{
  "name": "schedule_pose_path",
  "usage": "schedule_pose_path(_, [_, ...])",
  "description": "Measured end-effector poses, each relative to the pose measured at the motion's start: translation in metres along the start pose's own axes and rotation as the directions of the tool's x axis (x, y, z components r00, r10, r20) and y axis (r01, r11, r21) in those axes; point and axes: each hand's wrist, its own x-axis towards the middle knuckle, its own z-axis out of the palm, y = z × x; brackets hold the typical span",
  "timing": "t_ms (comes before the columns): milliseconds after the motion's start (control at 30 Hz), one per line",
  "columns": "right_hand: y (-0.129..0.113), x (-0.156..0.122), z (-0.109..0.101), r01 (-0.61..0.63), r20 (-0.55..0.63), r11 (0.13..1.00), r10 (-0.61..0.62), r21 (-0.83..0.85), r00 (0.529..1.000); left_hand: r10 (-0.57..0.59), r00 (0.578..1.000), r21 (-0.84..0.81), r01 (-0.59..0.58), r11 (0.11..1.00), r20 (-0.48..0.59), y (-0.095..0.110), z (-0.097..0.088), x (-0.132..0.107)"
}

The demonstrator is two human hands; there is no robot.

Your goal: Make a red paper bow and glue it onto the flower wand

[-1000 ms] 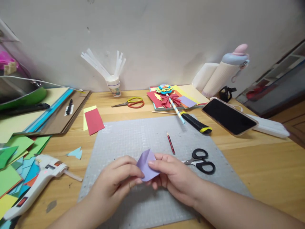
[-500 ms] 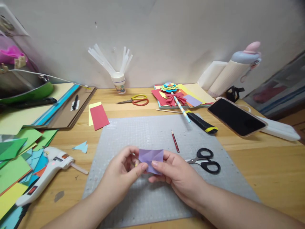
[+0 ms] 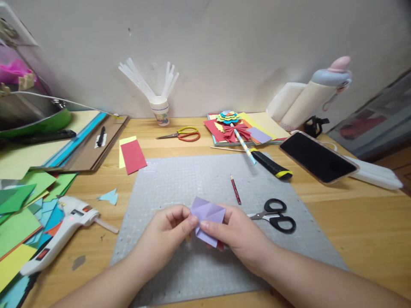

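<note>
Between both hands is a small creased sheet of purple paper (image 3: 212,211), held above the grey cutting mat (image 3: 167,184). My left hand (image 3: 175,226) pinches its left edge between thumb and fingers. My right hand (image 3: 236,229) grips the right side, thumb on top and fingers behind, mostly hidden. Fold lines cross the sheet, and it tilts down toward the right. Just right of my right hand lie black-handled scissors (image 3: 279,217), their blade tips hidden behind it. A short red pencil (image 3: 235,189) rests on the mat beyond the hands.
On the left are a white glue gun (image 3: 61,235) and a heap of coloured paper (image 3: 22,231). A cup of straws (image 3: 159,112) and orange-yellow scissors (image 3: 183,134) stand farther back. A paper flower (image 3: 228,117), a utility knife (image 3: 271,164) and a phone (image 3: 317,156) lie right.
The purple paper has turned clockwise in my hands, and more of its creased face shows. My left fingers have closed in on its left edge.
</note>
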Motion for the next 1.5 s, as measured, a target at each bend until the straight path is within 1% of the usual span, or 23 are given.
schedule_pose_path(100, [0.0012, 0.0000, -0.0004, -0.007, -0.007, 0.999, 0.007, 0.032, 1.000, -0.028, 0.999, -0.100, 0.031, 0.994, 0.036, -0.0008, -0.0004, 0.0001])
schedule_pose_path(167, [0.0014, -0.0002, -0.0009, -0.010, -0.002, 0.998, 0.010, 0.055, 1.000, -0.058, 0.998, -0.153, 0.062, 0.986, 0.033, -0.0018, -0.0013, 0.0005])
schedule_pose_path(267, [0.0018, -0.0003, -0.0012, 0.023, -0.008, 0.995, -0.022, 0.094, 1.000, -0.053, 0.997, -0.225, 0.065, 0.972, 0.057, -0.0035, -0.0026, 0.0016])
schedule_pose_path(367, [0.0017, -0.0004, -0.0005, 0.028, -0.014, 0.995, -0.027, 0.093, 1.000, -0.028, 0.995, -0.233, 0.051, 0.971, 0.099, -0.0039, -0.0028, 0.0024])
schedule_pose_path(433, [0.0009, -0.0009, 0.0006, 0.016, -0.001, 0.997, -0.016, 0.071, 1.000, -0.055, 0.995, -0.234, 0.073, 0.969, 0.085, -0.0032, -0.0025, 0.0024])
schedule_pose_path(500, [-0.0005, -0.0020, 0.0016, 0.026, 0.007, 0.998, -0.026, 0.057, 1.000, -0.092, 0.994, -0.269, 0.107, 0.957, 0.066, -0.0024, -0.0027, 0.0022])
schedule_pose_path(600, [-0.0030, -0.0041, 0.0017, 0.060, -0.036, 0.998, -0.058, 0.037, 0.998, -0.127, 0.989, -0.312, 0.143, 0.939, 0.071, -0.0019, -0.0037, 0.0020])
schedule_pose_path(700, [-0.0043, -0.0053, 0.0008, 0.069, -0.061, 0.998, -0.068, 0.012, 0.996, -0.155, 0.985, -0.298, 0.171, 0.939, 0.078, -0.0021, -0.0044, 0.0023])
schedule_pose_path(1033, [-0.0058, -0.0060, 0.0028, 0.061, -0.040, 0.997, -0.059, 0.040, 0.997, -0.180, 0.982, -0.324, 0.187, 0.927, 0.051, -0.0003, -0.0010, 0.0002])
schedule_pose_path(1267, [-0.0071, -0.0087, 0.0034, 0.062, -0.039, 0.997, -0.060, 0.051, 0.997, -0.177, 0.984, -0.308, 0.174, 0.935, 0.018, 0.0013, 0.0003, 0.0008])
schedule_pose_path(1500, [-0.0080, -0.0073, 0.0031, 0.069, -0.048, 0.997, -0.068, 0.026, 0.997, -0.167, 0.986, -0.288, 0.163, 0.944, 0.013, -0.0010, 0.0004, 0.0009])
